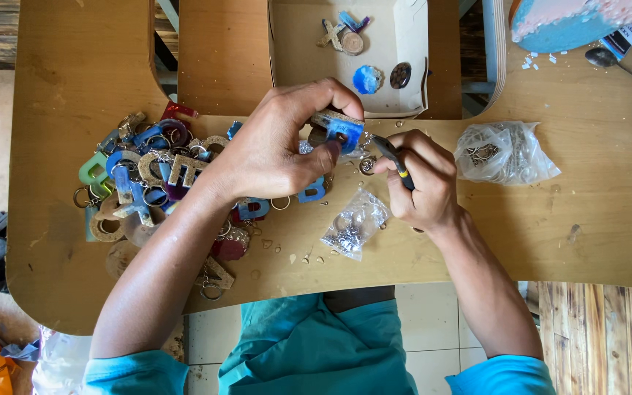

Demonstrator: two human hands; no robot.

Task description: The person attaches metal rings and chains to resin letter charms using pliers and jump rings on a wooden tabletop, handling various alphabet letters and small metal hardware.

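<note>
Left hand (272, 143) pinches a blue-and-tan letter charm (338, 126); right hand (422, 183) grips pliers (393, 157) with black handles and a yellow streak. Keychain pile (155, 183) mixes blue, mint green, dark red, maroon and speckled tan, with silver rings; the cardboard box (404, 44) is beige, holding tan, blue and brown pieces. Table (587, 234) is light wood, plastic bags (506, 150) clear with silvery bits, sleeves teal.

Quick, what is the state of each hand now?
Left hand: closed, holding blue-and-tan letter-shaped keychain piece.
Right hand: closed, holding small dark-handled pliers.
</note>
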